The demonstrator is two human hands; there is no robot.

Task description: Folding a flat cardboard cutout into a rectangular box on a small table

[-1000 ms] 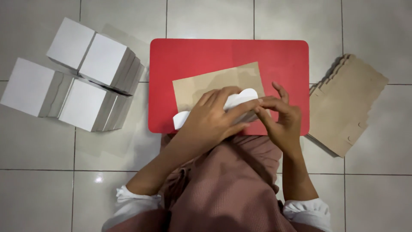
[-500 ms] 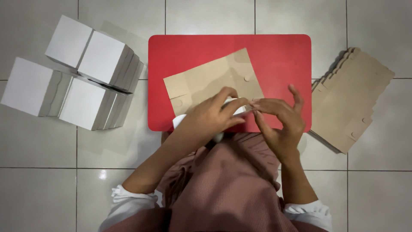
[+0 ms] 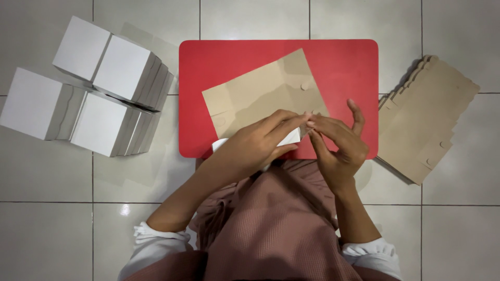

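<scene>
Both your hands pinch cardboard [image 3: 260, 96] edge: left hand [image 3: 260, 143], right hand [image 3: 338, 145], fingers curled, over red board [image 3: 208, 62].

Light is even, moderately bright, coming from overhead. Soft shadows fall to the lower left of the white boxes [image 3: 99, 86] onto the tiled floor [image 3: 458, 31]. Small glare spot on a floor tile at lower left, faint sheen on the red worktop [image 3: 354, 57]. Focus is sharp throughout, no motion blur on the hands. Corners darken slightly.
</scene>
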